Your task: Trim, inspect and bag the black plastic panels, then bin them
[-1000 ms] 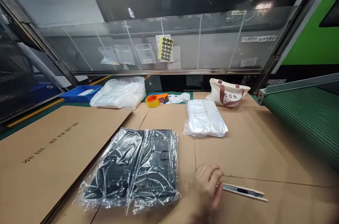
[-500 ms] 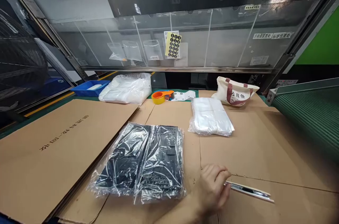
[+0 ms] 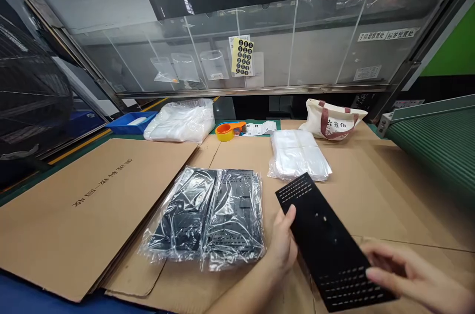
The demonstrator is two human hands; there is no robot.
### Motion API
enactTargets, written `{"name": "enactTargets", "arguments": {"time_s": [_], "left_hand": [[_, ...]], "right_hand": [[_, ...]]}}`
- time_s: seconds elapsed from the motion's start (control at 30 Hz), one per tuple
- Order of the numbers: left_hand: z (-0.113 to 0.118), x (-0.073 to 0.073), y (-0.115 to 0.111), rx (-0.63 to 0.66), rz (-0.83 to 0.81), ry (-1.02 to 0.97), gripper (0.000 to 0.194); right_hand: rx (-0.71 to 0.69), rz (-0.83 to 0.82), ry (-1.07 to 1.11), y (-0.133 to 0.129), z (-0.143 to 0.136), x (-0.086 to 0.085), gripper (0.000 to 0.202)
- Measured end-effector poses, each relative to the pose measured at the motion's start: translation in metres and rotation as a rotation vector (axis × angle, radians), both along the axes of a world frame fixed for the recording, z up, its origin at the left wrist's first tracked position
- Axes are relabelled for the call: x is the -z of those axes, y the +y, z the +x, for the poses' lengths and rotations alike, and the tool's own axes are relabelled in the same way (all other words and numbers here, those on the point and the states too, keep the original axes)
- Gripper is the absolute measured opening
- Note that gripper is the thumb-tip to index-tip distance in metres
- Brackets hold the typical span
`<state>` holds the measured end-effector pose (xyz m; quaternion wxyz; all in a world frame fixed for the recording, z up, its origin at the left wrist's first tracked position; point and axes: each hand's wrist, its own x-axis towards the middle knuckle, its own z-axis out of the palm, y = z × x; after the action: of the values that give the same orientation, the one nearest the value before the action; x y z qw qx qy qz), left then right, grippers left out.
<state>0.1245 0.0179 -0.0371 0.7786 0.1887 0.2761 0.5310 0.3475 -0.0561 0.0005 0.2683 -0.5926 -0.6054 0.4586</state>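
Observation:
A long black panel with rows of small slots at both ends is held tilted above the cardboard. My left hand grips its left edge, thumb on the upper face. At the lower right edge, my right hand pinches the panel with its thumb on top; its fingers are partly hidden and a bit blurred. Left of my hands lie clear plastic bags with black panels inside, side by side. Beyond the held panel sits a stack of clear plastic bags.
Flat cardboard sheets are piled at the left. At the back stand a blue tray, a bulky plastic bundle, a tape dispenser and a cloth bag. A green conveyor runs along the right.
The slotted black panel now shows its broad face, with both hands on it. Earlier only my left hand showed, at a thin shiny-edged strip. My right hand has come into view.

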Motion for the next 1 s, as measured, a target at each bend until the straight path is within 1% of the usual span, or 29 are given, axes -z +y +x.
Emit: {"name": "enactTargets", "arguments": {"time_s": [0.07, 0.1, 0.17, 0.23, 0.3, 0.37, 0.4, 0.43, 0.47, 0.5, 0.57, 0.67, 0.73, 0.8, 0.87, 0.93, 1.0], "left_hand": [[-0.001, 0.0, 0.0, -0.014, -0.087, 0.015, 0.043], [-0.002, 0.0, 0.0, 0.006, -0.123, 0.016, 0.044], [-0.002, 0.001, 0.001, 0.054, -0.165, -0.008, 0.046], [-0.002, 0.001, 0.001, 0.107, -0.185, -0.048, 0.047], [-0.001, 0.0, 0.001, 0.145, -0.205, -0.065, 0.048], [-0.001, -0.001, 0.0, 0.16, -0.215, -0.062, 0.046], [-0.001, -0.001, 0.0, 0.173, -0.217, -0.063, 0.045], [-0.001, -0.001, 0.0, 0.197, -0.216, -0.071, 0.045], [-0.001, -0.001, -0.001, 0.229, -0.215, -0.082, 0.044], [-0.001, -0.001, -0.001, 0.256, -0.216, -0.093, 0.044], [-0.001, 0.001, -0.002, 0.265, -0.215, -0.094, 0.044], [-0.002, 0.004, -0.003, 0.218, -0.191, -0.072, 0.041], [-0.003, 0.007, -0.002, 0.258, -0.172, -0.074, 0.04], [-0.004, 0.012, 0.0, 0.322, -0.147, -0.093, 0.045], [-0.003, 0.017, 0.002, 0.357, -0.108, -0.122, 0.052], [-0.003, 0.02, 0.003, 0.35, -0.074, -0.145, 0.051], [-0.002, 0.02, 0.002, 0.327, -0.066, -0.15, 0.046]], "right_hand": [[-0.126, -0.096, 0.069, -0.006, -0.013, 0.002, 0.033], [-0.154, -0.116, 0.072, -0.004, -0.015, 0.001, 0.035], [-0.122, -0.047, -0.027, 0.007, -0.015, 0.005, 0.041], [-0.068, 0.092, -0.182, 0.021, -0.012, 0.018, 0.044], [-0.045, 0.205, -0.303, 0.03, -0.012, 0.039, 0.041], [-0.047, 0.236, -0.341, 0.031, -0.015, 0.059, 0.03], [-0.053, 0.229, -0.337, 0.03, -0.016, 0.066, 0.026], [-0.062, 0.217, -0.323, 0.029, -0.017, 0.07, 0.023], [-0.069, 0.202, -0.305, 0.027, -0.018, 0.07, 0.025], [-0.071, 0.188, -0.283, 0.026, -0.018, 0.066, 0.029], [-0.026, 0.175, -0.239, 0.026, -0.018, 0.048, 0.037], [0.1, 0.176, -0.195, 0.027, -0.018, 0.009, 0.044], [0.129, 0.203, -0.191, 0.028, -0.022, -0.017, 0.044], [0.085, 0.273, -0.2, 0.029, -0.028, -0.038, 0.041], [0.003, 0.366, -0.214, 0.031, -0.036, -0.053, 0.037], [-0.074, 0.447, -0.246, 0.036, -0.045, -0.063, 0.035], [-0.126, 0.504, -0.298, 0.042, -0.052, -0.068, 0.036]]}}
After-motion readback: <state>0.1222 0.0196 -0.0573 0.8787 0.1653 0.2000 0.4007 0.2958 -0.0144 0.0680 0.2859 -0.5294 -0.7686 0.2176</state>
